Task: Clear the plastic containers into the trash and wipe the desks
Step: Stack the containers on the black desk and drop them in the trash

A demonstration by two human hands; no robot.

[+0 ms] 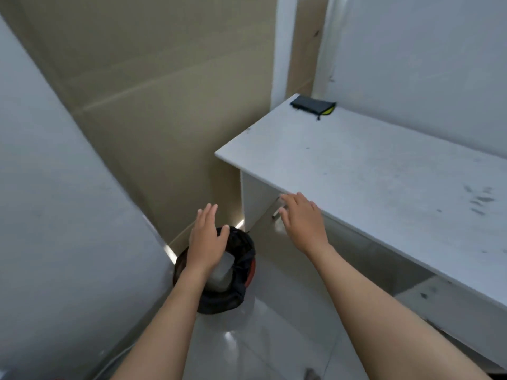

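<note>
Two bare hands reach forward with nothing in either. The left hand [207, 239] hangs flat above the trash bin [219, 272], fingers straight and loosely together, palm down, thumb out to the side. The right hand [300, 219] is stretched out in front of the near edge of the white desk [370, 174], fingers straight and slightly spread; whether it touches the edge I cannot tell. The bin stands on the pale glossy floor [260, 338] beside the left end of the desk, lined with a dark bag whose rim folds over the outside, and a strip of red shows on its right side. Inside it lies a pale, translucent plastic container [223, 272], partly hidden by the left wrist. On the desk's far left corner, against the white partition [425, 64], lies a black pouch [312, 105] with a yellow-green edge. The desk surface carries grey smudges and small dark specks, the heaviest towards the right edge of the view. A small metal handle [275, 214] shows under the desk just beside the right hand's fingers. A beige wall [151, 91] stands behind the bin, and a blurred white surface [55, 201] fills the left side.
</note>
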